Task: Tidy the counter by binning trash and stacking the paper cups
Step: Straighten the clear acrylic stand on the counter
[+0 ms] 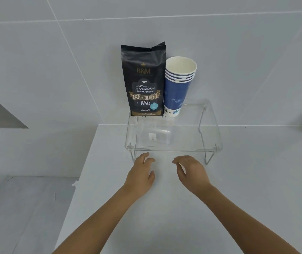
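From my head camera, my left hand [140,173] and right hand [192,172] hover side by side above the white desk [238,189], each grip loose, fingers spread, holding nothing. Just beyond my fingertips stands a clear shelf [210,125]. On its far edge, well past both hands, the stacked paper cups [178,87] stand upright, touching a black coffee bag [143,81] to their left.
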